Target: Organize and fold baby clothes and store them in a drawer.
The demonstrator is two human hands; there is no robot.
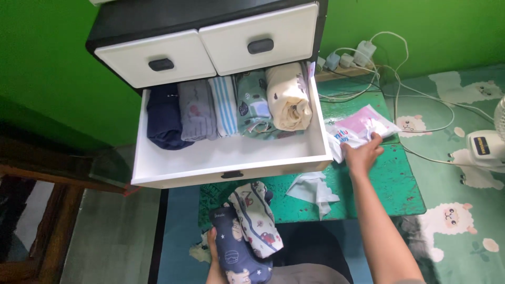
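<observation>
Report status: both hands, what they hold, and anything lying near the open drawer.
Left hand grips rolled printed cloths. Right hand on the plastic packet. Open drawer holds five rolled garments. Crumpled white wrapper lies between.

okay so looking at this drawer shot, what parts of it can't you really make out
Head view only:
- Left hand: mostly hidden behind the rolled patterned clothes; bottom edge cuts them off.
- Right hand: fingertips covered by the plastic packet.
- Drawer: back hidden under the upper drawers.
- Fan: cut by right edge.

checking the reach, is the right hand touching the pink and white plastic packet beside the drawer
Touching. The head view shows the right hand with its fingers laid over the lower edge of the pink and white plastic packet; no gap shows between them.
</observation>
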